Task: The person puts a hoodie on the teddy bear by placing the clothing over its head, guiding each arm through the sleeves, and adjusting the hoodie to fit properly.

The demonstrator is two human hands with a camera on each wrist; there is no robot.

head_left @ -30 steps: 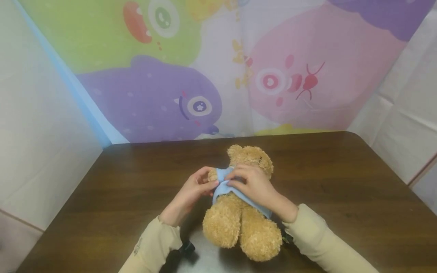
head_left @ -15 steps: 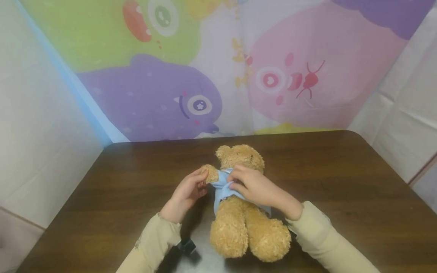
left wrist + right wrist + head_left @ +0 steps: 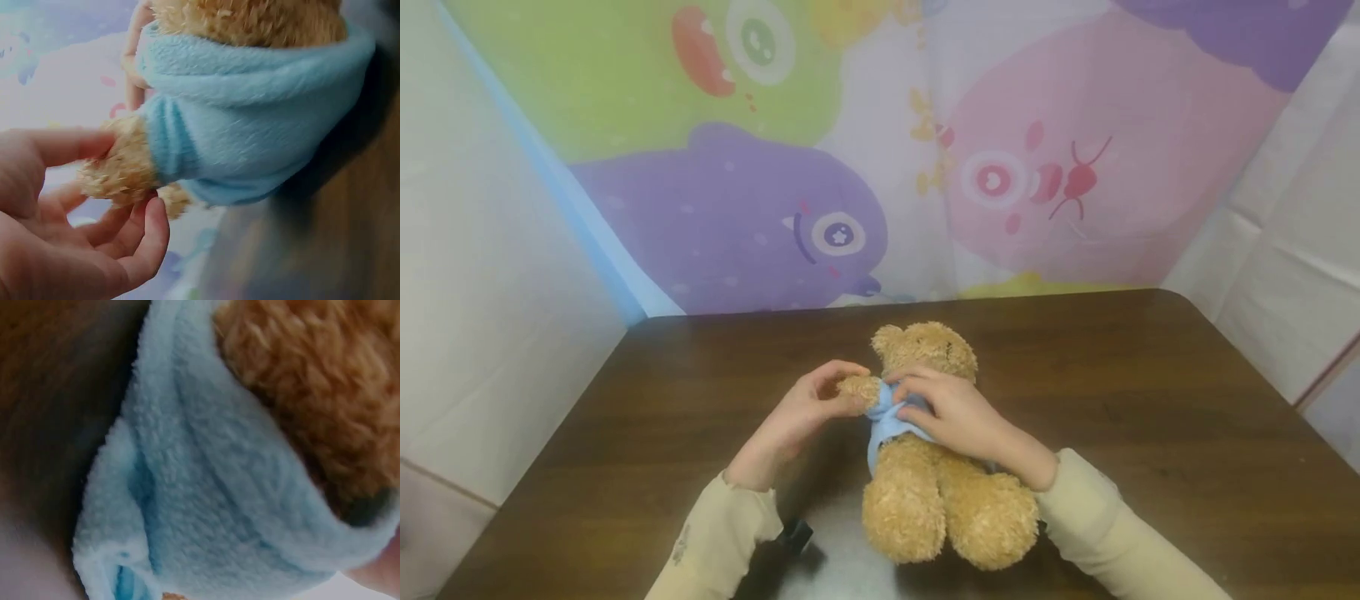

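Observation:
A tan plush teddy bear (image 3: 910, 508) wearing a light blue fleece shirt (image 3: 887, 427) is propped between both hands, legs toward me. My left hand (image 3: 801, 412) holds the bear's paw (image 3: 122, 165) between thumb and fingers, just where it comes out of the blue sleeve (image 3: 170, 140). My right hand (image 3: 962, 417) lies over the bear's front and pinches the shirt near the same sleeve; its fingertips are partly hidden. From the right wrist, the fleece (image 3: 206, 469) shows close up, with a sleeve opening (image 3: 125, 578) at the lower left.
The bear is over a dark brown wooden table (image 3: 700, 400). A small black object (image 3: 793, 536) shows by my left cuff. Behind the table hangs a cartoon-printed cloth (image 3: 737, 217), with white sheets (image 3: 497, 275) at the sides.
The bear has shifted slightly left. My left hand has moved from beside the sleeve to the paw, which sticks out farther. My right hand stays on the shirt.

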